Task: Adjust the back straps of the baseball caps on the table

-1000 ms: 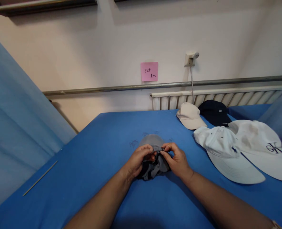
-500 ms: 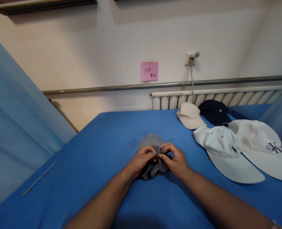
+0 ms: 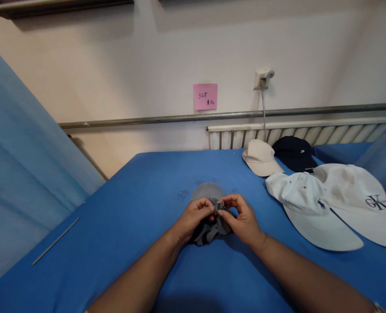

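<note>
Pinching the gray cap's (image 3: 208, 190) strap, the left hand (image 3: 193, 217) and right hand (image 3: 243, 220) meet mid-table. Rightward, one white cap (image 3: 352, 191) reads "CK"; a pink note (image 3: 205, 97) reading "32" hangs above the blue table (image 3: 124, 208).

Matt grey cloth cap (image 3: 207, 190), w/ creases.

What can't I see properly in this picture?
In the head view:
- Grey cap: the left hand and right hand hide its middle.
- Frame on the left: the top edge cuts it off.
- Dark cap: its brim writing is too small to read.
- White cap with letters: right edge cuts off its brim.
</note>
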A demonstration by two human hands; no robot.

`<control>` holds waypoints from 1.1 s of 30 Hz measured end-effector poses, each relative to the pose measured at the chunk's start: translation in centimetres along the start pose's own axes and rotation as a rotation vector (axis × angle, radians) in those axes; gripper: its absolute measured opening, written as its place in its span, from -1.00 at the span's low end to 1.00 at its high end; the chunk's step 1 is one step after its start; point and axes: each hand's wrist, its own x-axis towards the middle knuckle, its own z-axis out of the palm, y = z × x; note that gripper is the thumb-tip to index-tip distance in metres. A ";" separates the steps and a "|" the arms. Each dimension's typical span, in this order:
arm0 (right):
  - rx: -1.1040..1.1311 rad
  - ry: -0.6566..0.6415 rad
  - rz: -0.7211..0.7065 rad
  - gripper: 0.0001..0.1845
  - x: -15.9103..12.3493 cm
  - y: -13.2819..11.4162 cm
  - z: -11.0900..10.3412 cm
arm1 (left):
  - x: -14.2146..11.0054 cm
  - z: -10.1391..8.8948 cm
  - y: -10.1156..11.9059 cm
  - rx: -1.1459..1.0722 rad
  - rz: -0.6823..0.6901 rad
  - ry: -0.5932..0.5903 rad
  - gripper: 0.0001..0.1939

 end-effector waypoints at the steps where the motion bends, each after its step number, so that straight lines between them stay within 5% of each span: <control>1: -0.005 -0.011 0.003 -0.67 0.0 -0.1 0.0 | -0.1 0.0 0.1 0.003 0.003 -0.002 -0.70; 33: -0.015 -0.063 -0.018 -0.67 0.2 0.3 -0.2 | -0.1 0.5 0.1 -0.045 0.025 0.044 -0.61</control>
